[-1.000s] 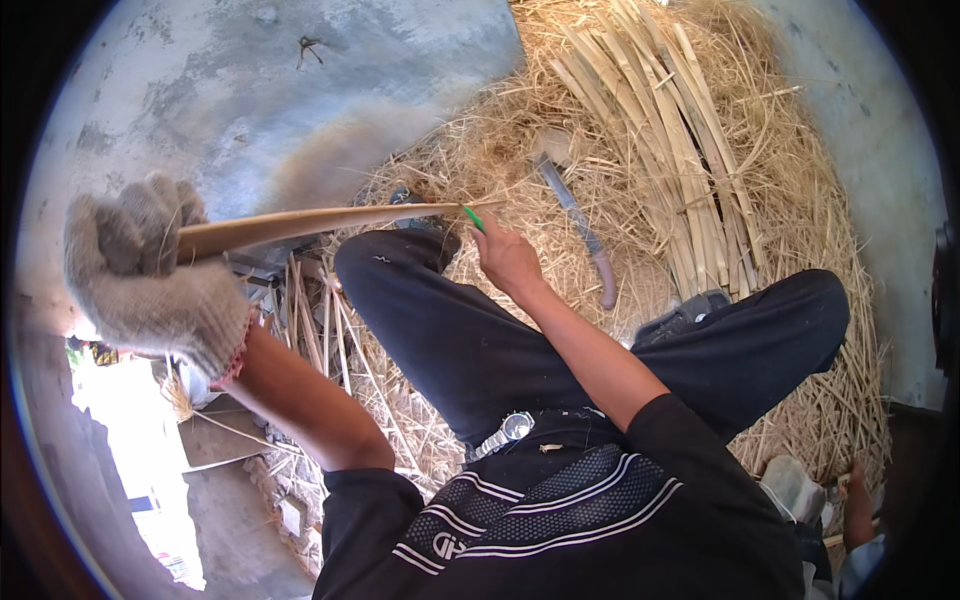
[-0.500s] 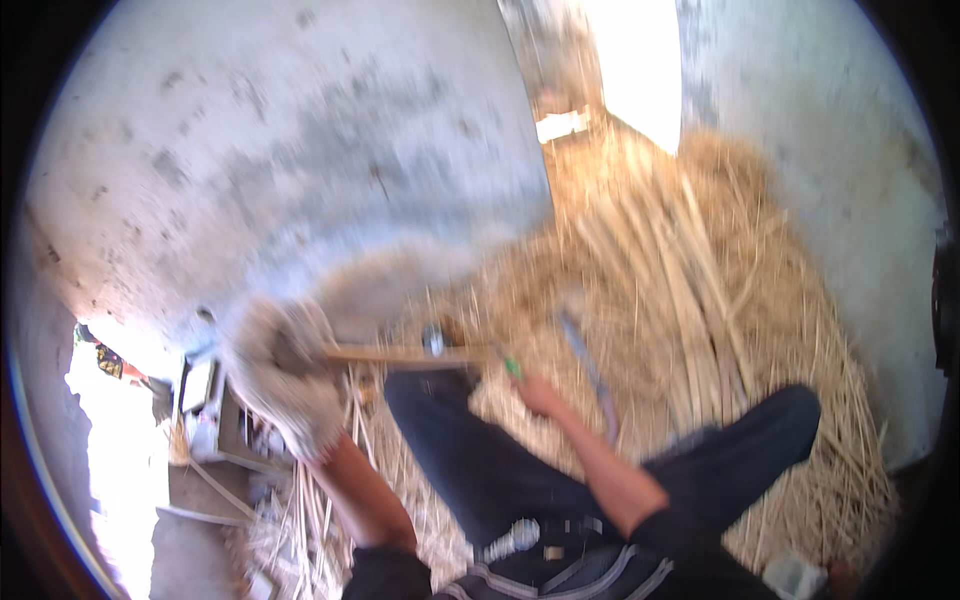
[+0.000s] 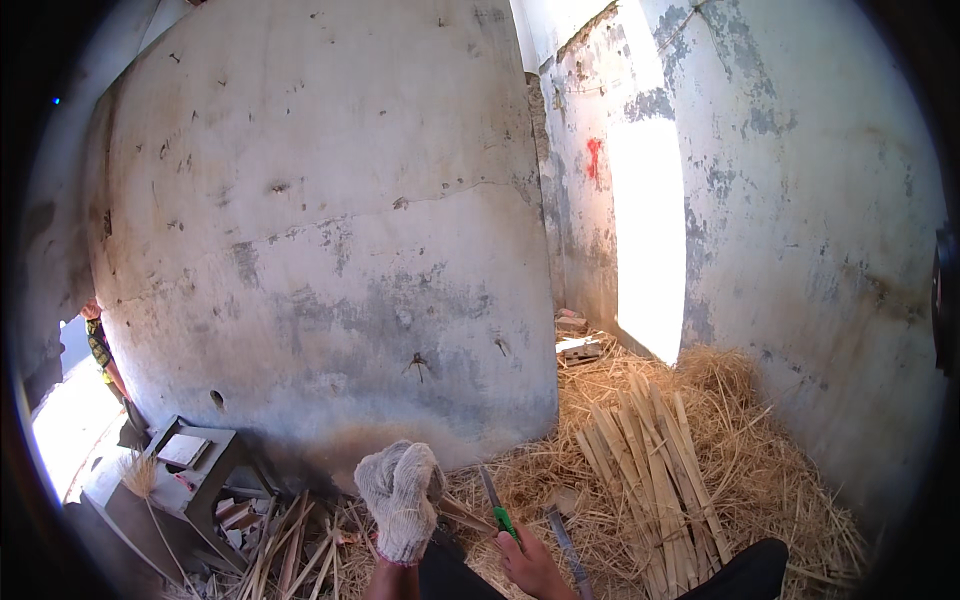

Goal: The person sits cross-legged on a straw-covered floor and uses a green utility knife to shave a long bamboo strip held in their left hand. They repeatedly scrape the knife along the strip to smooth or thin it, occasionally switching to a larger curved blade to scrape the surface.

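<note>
Near six o'clock I see a green-handled knife (image 3: pixel 503 519), blade toward eleven; just beside, at nine, a tan wooden strip (image 3: pixel 466 514) slants.

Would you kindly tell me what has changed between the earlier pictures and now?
The gloved left hand has come in rightward, close to the right hand; the view has tilted up the wall. Neither grip has let go: left on the wooden strip, right on the green-handled knife. The strip bundle and long knife lie on the straw as before.
</note>
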Tool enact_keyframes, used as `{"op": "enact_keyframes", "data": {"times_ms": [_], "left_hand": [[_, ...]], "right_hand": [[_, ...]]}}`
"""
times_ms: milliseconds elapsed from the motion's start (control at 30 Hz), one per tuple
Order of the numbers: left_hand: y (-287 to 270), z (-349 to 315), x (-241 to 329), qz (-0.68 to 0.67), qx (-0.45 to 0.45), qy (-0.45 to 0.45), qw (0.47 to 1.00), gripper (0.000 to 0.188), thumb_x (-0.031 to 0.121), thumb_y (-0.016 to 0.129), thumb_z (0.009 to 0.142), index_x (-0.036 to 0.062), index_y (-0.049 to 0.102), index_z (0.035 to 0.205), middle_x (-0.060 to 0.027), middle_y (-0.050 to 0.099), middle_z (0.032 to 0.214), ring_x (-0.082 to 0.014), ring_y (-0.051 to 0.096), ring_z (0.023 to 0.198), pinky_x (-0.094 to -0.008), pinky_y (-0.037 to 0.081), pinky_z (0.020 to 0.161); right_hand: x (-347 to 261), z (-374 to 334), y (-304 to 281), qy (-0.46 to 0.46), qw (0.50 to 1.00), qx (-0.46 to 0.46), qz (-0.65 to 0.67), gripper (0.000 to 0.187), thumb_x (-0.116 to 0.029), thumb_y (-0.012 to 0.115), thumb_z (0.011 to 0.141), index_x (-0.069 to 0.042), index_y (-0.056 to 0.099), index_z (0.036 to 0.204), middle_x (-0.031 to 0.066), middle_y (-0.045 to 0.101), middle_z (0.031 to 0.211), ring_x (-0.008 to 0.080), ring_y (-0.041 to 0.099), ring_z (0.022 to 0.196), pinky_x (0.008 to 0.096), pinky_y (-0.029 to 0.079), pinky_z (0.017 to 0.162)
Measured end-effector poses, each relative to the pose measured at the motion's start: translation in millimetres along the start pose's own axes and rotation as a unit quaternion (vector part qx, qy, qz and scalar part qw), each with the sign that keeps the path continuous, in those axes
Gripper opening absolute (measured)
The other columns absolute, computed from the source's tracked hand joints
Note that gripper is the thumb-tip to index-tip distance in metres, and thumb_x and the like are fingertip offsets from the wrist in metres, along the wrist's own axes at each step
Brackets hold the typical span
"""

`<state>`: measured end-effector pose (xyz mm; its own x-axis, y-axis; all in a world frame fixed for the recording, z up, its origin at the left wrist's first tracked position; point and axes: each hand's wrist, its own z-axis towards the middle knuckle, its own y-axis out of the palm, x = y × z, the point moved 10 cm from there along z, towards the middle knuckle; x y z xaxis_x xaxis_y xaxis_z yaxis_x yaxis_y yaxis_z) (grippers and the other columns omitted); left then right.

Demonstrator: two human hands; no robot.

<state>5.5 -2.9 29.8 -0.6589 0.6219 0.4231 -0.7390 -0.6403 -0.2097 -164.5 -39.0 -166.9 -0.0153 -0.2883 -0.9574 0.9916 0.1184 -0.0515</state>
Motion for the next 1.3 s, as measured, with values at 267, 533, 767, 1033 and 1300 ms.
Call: {"op": "enact_keyframes", "data": {"times_ms": [267, 533, 767, 1033, 1300], "left_hand": [[-56, 28, 46, -0.318, 0.15, 0.049, 0.935, 0.031, 0.01, 0.046, 0.091, 0.0041, 0.04, 0.061, -0.0016, 0.035, 0.054, -0.0088, 0.029, 0.035, -0.0233, 0.022, 0.034], [-7, -24, 18, -0.302, 0.081, -0.004, 0.95, 0.036, 0.019, 0.042, 0.093, 0.0138, 0.034, 0.058, 0.0026, 0.026, 0.047, -0.0085, 0.022, 0.039, -0.0249, 0.022, 0.039], [-1, -60, 14, -0.275, 0.054, -0.04, 0.959, 0.029, 0.019, 0.049, 0.088, 0.0062, 0.043, 0.063, -0.0034, 0.036, 0.047, -0.0127, 0.034, 0.038, -0.029, 0.031, 0.037], [4, -47, -10, -0.344, 0.08, -0.097, 0.93, 0.028, 0.018, 0.044, 0.078, 0.0157, 0.031, 0.053, 0.0019, 0.025, 0.043, -0.0086, 0.019, 0.039, -0.0247, 0.018, 0.039], [-21, -19, 26, -0.305, -0.032, -0.035, 0.951, 0.034, 0.025, 0.041, 0.092, 0.0171, 0.035, 0.06, 0.0046, 0.035, 0.049, -0.0081, 0.028, 0.043, -0.0249, 0.029, 0.042]], "right_hand": [[15, -10, -1, 0.096, 0.992, -0.06, 0.061, 0.028, -0.028, 0.046, 0.101, -0.003, 0.056, 0.109, -0.0003, 0.046, 0.066, 0.0079, 0.044, 0.056, 0.0252, 0.036, 0.051], [22, -20, -12, 0.068, 0.996, -0.032, 0.041, 0.03, -0.03, 0.047, 0.1, -0.001, 0.057, 0.101, 0.011, 0.055, 0.062, 0.0252, 0.057, 0.055, 0.0348, 0.044, 0.056], [-48, -53, 26, -0.032, 0.995, -0.069, -0.058, 0.021, -0.02, 0.052, 0.097, 0.0, 0.054, 0.103, 0.0194, 0.057, 0.065, 0.0382, 0.061, 0.059, 0.0422, 0.045, 0.052], [40, -32, 17, 0.094, 0.953, -0.074, -0.278, 0.024, -0.026, 0.05, 0.098, -0.002, 0.049, 0.098, 0.021, 0.057, 0.058, 0.0421, 0.059, 0.054, 0.0474, 0.046, 0.048], [4, -33, 27, 0.029, 0.996, -0.058, -0.066, 0.022, -0.025, 0.051, 0.098, -0.002, 0.05, 0.095, 0.0194, 0.056, 0.058, 0.0398, 0.059, 0.055, 0.0467, 0.045, 0.051]]}}
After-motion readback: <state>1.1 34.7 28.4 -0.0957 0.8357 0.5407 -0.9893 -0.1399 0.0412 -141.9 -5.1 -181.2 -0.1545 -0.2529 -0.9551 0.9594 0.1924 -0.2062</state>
